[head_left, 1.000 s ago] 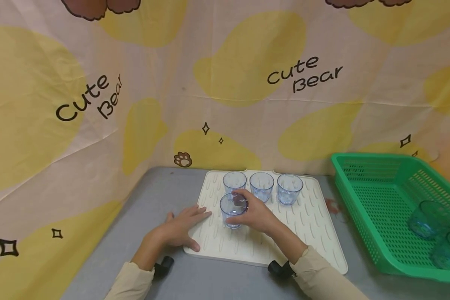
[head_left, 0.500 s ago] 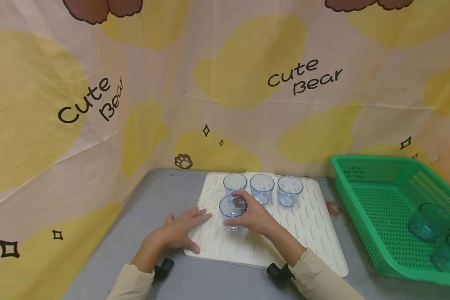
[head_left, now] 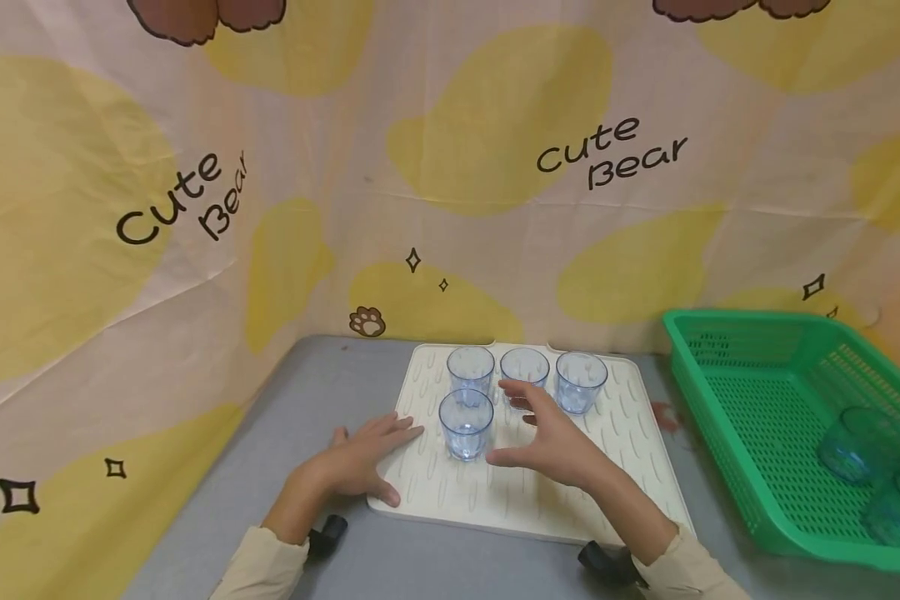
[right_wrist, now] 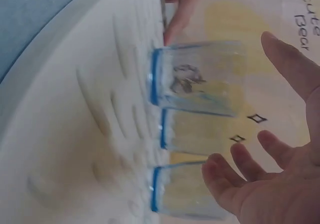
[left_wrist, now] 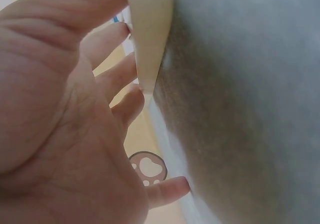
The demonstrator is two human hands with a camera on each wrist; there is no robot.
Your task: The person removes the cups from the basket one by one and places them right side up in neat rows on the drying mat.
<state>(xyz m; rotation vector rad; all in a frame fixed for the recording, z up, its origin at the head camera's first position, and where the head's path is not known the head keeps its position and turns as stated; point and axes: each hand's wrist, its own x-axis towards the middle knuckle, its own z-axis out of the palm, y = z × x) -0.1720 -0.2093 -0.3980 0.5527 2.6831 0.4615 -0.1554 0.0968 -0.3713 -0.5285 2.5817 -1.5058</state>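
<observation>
A clear bluish glass stands upright at the front left of the white ridged mat. Just right of it, my right hand is apart from the glass, thumb and fingers spread with nothing between them. Behind stand a left glass, a middle glass partly hidden by my fingers, and a right glass. My left hand rests on the mat's left edge, fingers spread. In the right wrist view, the nearest glass is beyond my open fingers.
A green perforated basket stands right of the mat, with two bluish glasses inside, one glass further back. A patterned cloth hangs behind the grey table.
My right hand has let go of the front glass and drawn back to the right, its fingers opening. The glass stays on the mat. The left hand has not moved.
</observation>
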